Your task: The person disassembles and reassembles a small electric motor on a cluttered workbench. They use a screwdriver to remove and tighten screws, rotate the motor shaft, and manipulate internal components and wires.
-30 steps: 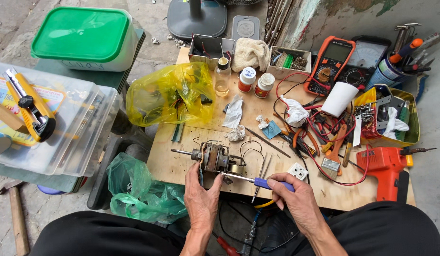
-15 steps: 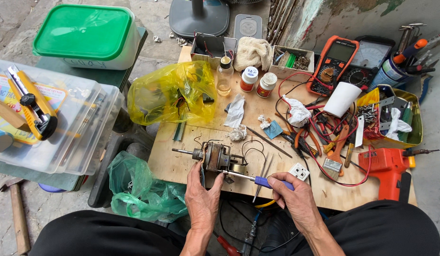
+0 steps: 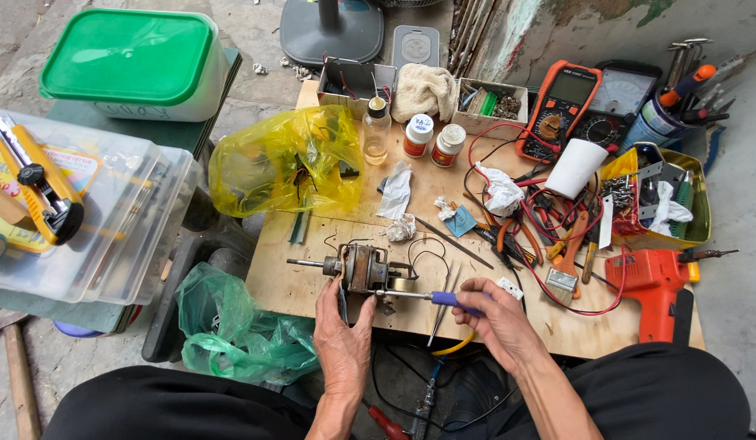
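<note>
— Where is the small electric motor (image 3: 363, 269)?

— On the wooden counter (image 3: 296, 277), close to its near edge, with its shaft pointing away to the left.

— And the hands?

— The left hand (image 3: 343, 342) comes up from below the motor, its fingers (image 3: 349, 300) closed on the motor's near side, steadying it. The right hand (image 3: 500, 318) sits to the right of the motor, fingers wrapped around the blue handle of a screwdriver (image 3: 418, 297); the metal shank runs left and its tip meets the motor's lower right side.

— What lies close around the motor?

— Thin black wires loop out from it to the right. A pair of tweezers (image 3: 445, 303) lies just right of the motor, under the screwdriver. Behind the motor is a crumpled scrap of paper (image 3: 401, 230), and farther back and left a yellow plastic bag (image 3: 284, 159).

— And farther out?

— Well to the right of the motor lies an orange power drill (image 3: 651, 285), with red-handled pliers (image 3: 569, 244) and red leads between. At the back, far from the motor, an orange multimeter (image 3: 561, 106). Left of the motor, off the counter, a green plastic bag (image 3: 231, 334).
</note>
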